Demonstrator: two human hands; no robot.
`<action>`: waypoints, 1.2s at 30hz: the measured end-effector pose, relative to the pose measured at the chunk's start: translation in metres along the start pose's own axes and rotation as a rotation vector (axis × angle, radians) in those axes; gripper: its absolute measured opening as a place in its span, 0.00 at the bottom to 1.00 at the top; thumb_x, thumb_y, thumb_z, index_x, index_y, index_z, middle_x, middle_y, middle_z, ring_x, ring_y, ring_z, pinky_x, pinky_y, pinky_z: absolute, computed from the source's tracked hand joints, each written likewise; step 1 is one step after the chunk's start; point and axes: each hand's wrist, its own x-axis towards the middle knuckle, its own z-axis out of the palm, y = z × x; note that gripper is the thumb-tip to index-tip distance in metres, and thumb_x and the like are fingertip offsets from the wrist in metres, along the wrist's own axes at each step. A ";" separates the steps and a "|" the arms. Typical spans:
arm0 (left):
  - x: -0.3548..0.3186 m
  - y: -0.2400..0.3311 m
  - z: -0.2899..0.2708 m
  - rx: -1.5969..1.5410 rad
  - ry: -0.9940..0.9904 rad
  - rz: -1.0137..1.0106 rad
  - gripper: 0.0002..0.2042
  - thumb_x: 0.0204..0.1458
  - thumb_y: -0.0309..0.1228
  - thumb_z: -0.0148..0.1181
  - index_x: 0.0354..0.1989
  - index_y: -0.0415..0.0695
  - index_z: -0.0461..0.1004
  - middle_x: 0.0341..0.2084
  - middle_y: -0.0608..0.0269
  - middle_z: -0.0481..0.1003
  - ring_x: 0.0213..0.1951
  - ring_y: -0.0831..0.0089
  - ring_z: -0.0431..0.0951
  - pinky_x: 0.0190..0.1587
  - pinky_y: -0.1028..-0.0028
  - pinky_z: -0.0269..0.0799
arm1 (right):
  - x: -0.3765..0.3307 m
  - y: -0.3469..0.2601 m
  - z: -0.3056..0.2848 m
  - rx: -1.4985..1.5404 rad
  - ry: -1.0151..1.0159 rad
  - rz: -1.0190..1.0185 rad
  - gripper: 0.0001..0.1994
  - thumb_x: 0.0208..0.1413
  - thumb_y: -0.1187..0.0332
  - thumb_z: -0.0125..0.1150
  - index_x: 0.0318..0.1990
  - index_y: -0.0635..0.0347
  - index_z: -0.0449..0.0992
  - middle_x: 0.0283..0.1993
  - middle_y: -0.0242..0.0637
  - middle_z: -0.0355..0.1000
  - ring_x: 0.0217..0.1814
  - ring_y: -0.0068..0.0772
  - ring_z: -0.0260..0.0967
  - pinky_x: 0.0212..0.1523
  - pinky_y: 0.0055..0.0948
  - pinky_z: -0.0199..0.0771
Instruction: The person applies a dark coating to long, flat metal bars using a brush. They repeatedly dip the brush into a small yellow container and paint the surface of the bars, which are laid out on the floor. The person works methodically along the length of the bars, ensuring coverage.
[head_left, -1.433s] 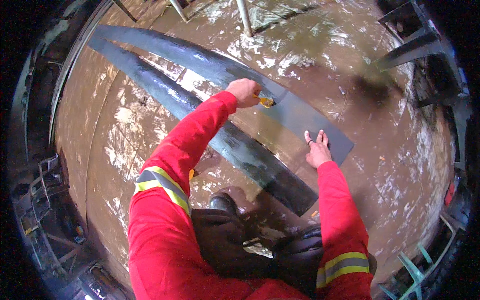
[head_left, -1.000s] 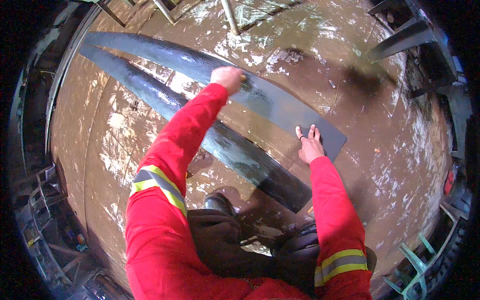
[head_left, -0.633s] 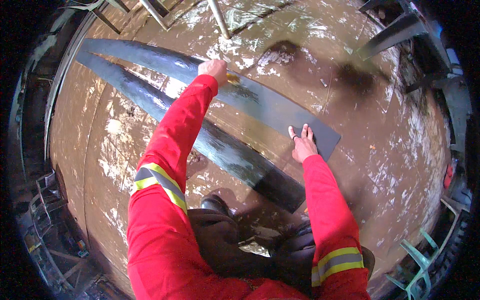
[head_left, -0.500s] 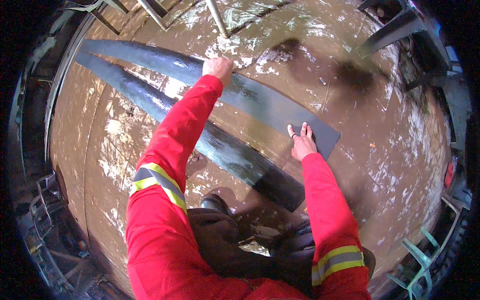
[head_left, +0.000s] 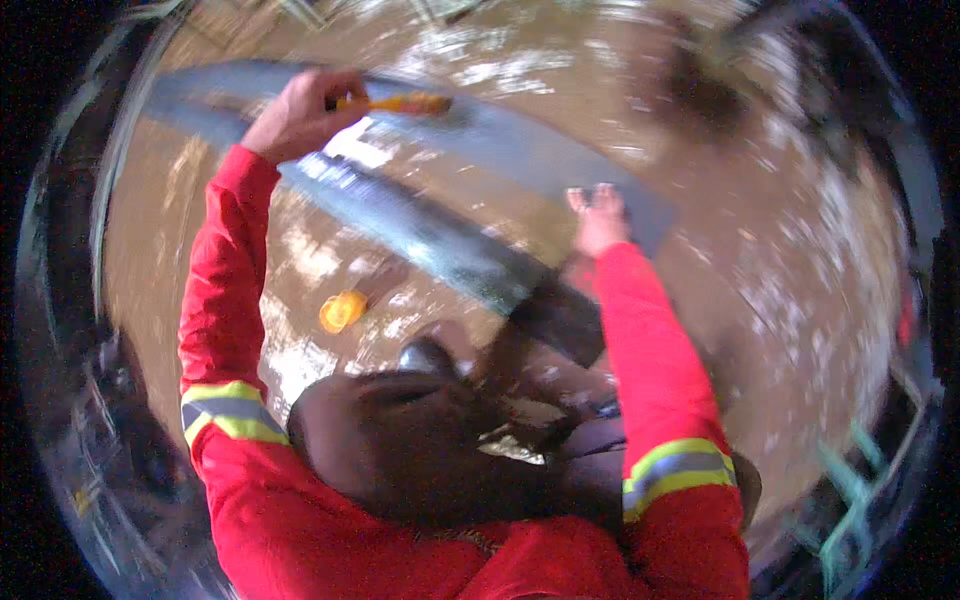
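Observation:
Two long dark grey strips lie on a brown, white-scuffed surface, drawing together at the far left. Over the far strip point(head_left: 520, 150), my left hand point(head_left: 305, 115) is closed round a slim orange-yellow tool point(head_left: 405, 103); its darker end points right, and blur hides its exact kind. My right hand point(head_left: 603, 220) rests on the right end of the far strip, fingers stretched and spread, holding nothing. The near strip point(head_left: 420, 235) is shiny along its middle and dark at its right end. Both hands are blurred by motion.
A round yellow-orange object point(head_left: 343, 311) sits on the brown surface point(head_left: 780, 330) left of my knee. Pale green metal legs point(head_left: 850, 490) stand at the lower right. Dark frames line the rim, and a dark shape point(head_left: 690, 85) shows at the far right.
My left hand has moved left and up off the far strip, bringing the orange-yellow tool into sight. The round yellow-orange object now shows. My right hand stays on the strip; the view has shifted.

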 end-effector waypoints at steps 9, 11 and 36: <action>-0.284 -0.011 -0.014 0.183 0.041 -0.506 0.06 0.44 0.32 0.59 0.30 0.46 0.75 0.19 0.55 0.74 0.25 0.57 0.76 0.28 0.63 0.71 | 0.025 0.012 -0.025 0.303 -0.069 0.064 0.34 0.38 0.65 0.66 0.60 0.51 0.66 0.58 0.59 0.61 0.64 0.54 0.54 0.63 0.42 0.54; -0.315 -0.026 0.026 0.132 0.009 -0.558 0.05 0.45 0.29 0.59 0.29 0.44 0.73 0.21 0.54 0.74 0.26 0.56 0.76 0.28 0.63 0.70 | 0.016 -0.029 -0.038 0.308 0.211 -0.084 0.33 0.36 0.66 0.67 0.56 0.55 0.68 0.53 0.53 0.65 0.58 0.51 0.59 0.59 0.42 0.58; -0.270 -0.122 0.177 0.140 -0.209 -0.322 0.06 0.37 0.29 0.59 0.25 0.44 0.76 0.16 0.52 0.74 0.22 0.56 0.78 0.23 0.60 0.72 | -0.045 -0.387 0.027 0.755 0.331 -0.458 0.25 0.29 0.65 0.74 0.43 0.49 0.76 0.42 0.34 0.64 0.52 0.42 0.56 0.55 0.44 0.54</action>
